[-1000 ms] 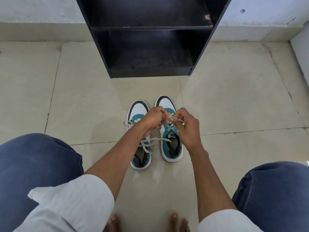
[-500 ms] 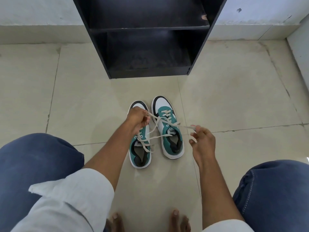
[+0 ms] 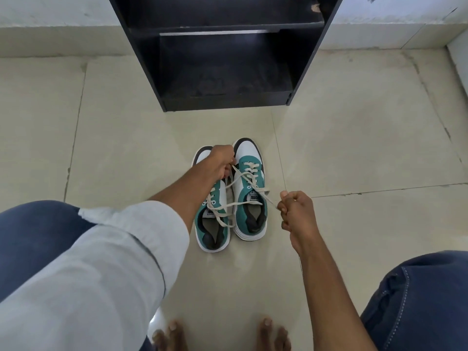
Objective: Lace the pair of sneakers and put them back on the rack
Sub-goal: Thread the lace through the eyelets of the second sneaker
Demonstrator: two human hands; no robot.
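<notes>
The left hand (image 3: pixel 221 160) and right hand (image 3: pixel 295 209) are each pinching one end of the lace (image 3: pixel 249 184), fingers closed tight, pulling to snug the right sneaker (image 3: pixel 250 198). The rack (image 3: pixel 225 59) is waiting at twelve o'clock (empty shelf).

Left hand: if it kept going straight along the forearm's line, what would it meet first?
Probably the open bottom shelf of the black wooden rack. The left hand points past the toes of the teal-and-white sneakers over bare tiled floor; depth is uncertain.

Pale floor tiles (image 3: pixel 367 138) with dark grout lines meet a scuffed white wall (image 3: pixel 50 11) behind.
</notes>
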